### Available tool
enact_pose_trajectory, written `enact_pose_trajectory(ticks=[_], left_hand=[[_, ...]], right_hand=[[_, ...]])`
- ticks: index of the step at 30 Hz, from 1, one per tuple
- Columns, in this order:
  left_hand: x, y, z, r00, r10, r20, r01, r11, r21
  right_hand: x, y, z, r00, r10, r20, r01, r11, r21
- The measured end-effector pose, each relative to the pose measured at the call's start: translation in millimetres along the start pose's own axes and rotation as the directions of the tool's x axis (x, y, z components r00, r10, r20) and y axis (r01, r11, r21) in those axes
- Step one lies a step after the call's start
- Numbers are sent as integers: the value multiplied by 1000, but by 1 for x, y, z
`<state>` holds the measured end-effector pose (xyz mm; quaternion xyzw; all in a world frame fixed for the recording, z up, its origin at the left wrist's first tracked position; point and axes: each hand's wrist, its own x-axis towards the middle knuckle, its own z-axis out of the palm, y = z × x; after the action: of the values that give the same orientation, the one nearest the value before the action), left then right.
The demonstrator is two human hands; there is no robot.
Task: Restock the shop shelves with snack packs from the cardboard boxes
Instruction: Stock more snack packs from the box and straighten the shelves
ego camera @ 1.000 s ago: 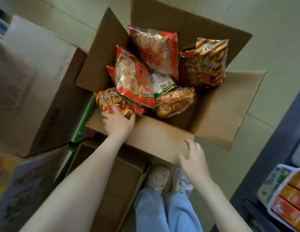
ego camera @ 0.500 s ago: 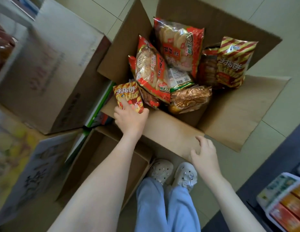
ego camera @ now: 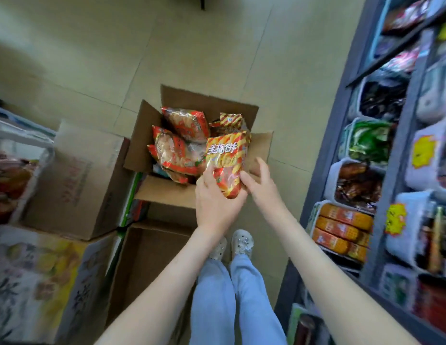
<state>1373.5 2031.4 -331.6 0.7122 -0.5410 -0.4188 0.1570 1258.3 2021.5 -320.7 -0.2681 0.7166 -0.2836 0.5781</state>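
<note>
Left hand (ego camera: 214, 199) grips a red-and-yellow striped foil snack pack (ego camera: 225, 158) above the brown cardboard box (ego camera: 142, 135) — spread right hand (ego camera: 263, 186) steadies it, probably for shelving.

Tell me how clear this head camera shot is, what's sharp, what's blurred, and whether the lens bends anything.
Head view: the snack pack gripped by the left hand is sharp enough to read its lettering; head view: the shelves on the right and the printed box at the left are blurred; head view: the wide lens slants the shelf edges, and light is soft.
</note>
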Motion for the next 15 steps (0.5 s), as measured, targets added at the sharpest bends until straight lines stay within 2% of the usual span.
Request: enact_pose_trajectory(ticks=[2,3,5,8,10,12,14,15], left_hand=[[-25,48,-10,973,224,50,-224,975,-5],[-41,77,-14,937,345,62,-344,939,-12],[-63,114,-18,859,506,76,-505,862,-37],[-127,172,-32,642,727,241,-716,682,-148],[-169,200,-42,522,803,290,-748,593,-298],[-207,230,-52,492,815,306,-669,579,-466],[-245,258,-59,479,798,367,-570,600,-561],[-263,270,-60,443,802,400,-545,595,-591]], right_hand=[[-41,-27,-38,997,-15,-80,35,969,246],[-69,-41,-61,989,-48,-143,89,952,293],[-105,-60,-89,961,-119,-251,187,945,268],[-189,-82,-144,862,-188,-472,336,907,252],[-249,-90,-174,802,-233,-551,418,877,237],[-307,-90,-194,743,-279,-608,487,849,205],[-361,-87,-205,688,-311,-655,547,816,187],[-384,-83,-210,659,-332,-675,570,806,161]])
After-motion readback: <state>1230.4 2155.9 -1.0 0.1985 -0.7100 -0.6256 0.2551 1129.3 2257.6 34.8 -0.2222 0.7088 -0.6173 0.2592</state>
